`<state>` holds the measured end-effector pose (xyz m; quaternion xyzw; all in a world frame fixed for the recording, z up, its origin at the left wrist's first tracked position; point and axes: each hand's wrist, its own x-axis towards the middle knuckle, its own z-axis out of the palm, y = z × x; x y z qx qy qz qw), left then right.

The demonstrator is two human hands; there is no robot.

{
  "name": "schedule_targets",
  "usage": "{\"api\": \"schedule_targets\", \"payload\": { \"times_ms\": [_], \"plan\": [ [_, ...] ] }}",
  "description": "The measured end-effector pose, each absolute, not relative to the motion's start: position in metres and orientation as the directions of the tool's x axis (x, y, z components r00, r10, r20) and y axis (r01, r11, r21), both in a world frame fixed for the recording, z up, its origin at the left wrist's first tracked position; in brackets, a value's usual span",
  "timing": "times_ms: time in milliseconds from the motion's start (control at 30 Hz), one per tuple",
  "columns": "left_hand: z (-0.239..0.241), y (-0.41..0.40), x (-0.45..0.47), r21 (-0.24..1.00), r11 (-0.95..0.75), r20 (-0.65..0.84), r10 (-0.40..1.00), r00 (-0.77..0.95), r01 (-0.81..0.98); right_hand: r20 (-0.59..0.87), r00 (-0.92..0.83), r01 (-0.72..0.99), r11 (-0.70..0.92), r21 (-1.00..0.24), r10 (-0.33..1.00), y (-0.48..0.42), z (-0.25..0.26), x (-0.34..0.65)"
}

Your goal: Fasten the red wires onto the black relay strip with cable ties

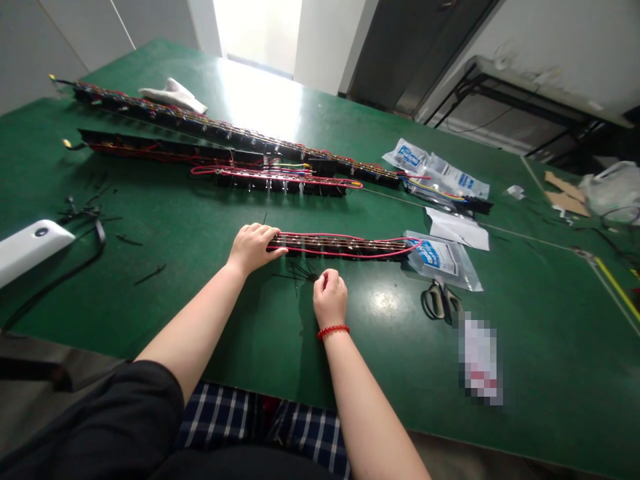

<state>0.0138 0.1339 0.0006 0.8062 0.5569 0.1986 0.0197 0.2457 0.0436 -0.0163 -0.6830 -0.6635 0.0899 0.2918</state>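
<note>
A short black strip (345, 247) with red wire looped along its length lies crosswise on the green table. Over its left end my left hand (253, 248) is closed, thumb on the near side and fingers on the far side. Closer to me, my right hand (331, 293) is curled shut just below the strip, a red bead bracelet on its wrist. What its fingers hold, if anything, is hidden. Thin black cable ties (299, 272) fan out on the table directly left of those fingers.
Longer wired strips (240, 137) and another short strip (285, 181) lie behind. Scissors (440, 301) and a plastic bag (445, 261) are to the right. Loose black ties (150, 273), a white device (35, 248) and a strap (97, 243) lie left; a white glove (175, 95) lies farther back.
</note>
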Motion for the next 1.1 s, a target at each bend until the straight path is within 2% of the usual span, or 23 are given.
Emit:
{"api": "schedule_targets", "payload": {
  "times_ms": [200, 433, 867, 1100],
  "plan": [
    [-0.002, 0.135, 0.015, 0.254, -0.384, 0.310, 0.902, 0.302, 0.888, 0.277, 0.103, 0.869, 0.049, -0.492, 0.955, 0.042, -0.018, 0.247],
    [-0.005, 0.130, 0.013, 0.275, -0.379, 0.307, 0.905, 0.293, 0.883, 0.280, 0.126, 0.840, 0.047, -0.540, 0.952, 0.037, -0.022, 0.248],
    [0.003, 0.123, 0.016, 0.268, -0.346, 0.202, 0.933, 0.298, 0.899, 0.231, 0.062, 0.905, 0.042, -0.423, 0.971, 0.035, -0.013, 0.245],
    [-0.002, 0.127, 0.013, 0.257, -0.384, 0.238, 0.914, 0.327, 0.887, 0.246, 0.096, 0.876, 0.036, -0.480, 0.965, 0.036, -0.017, 0.248]
  ]
}}
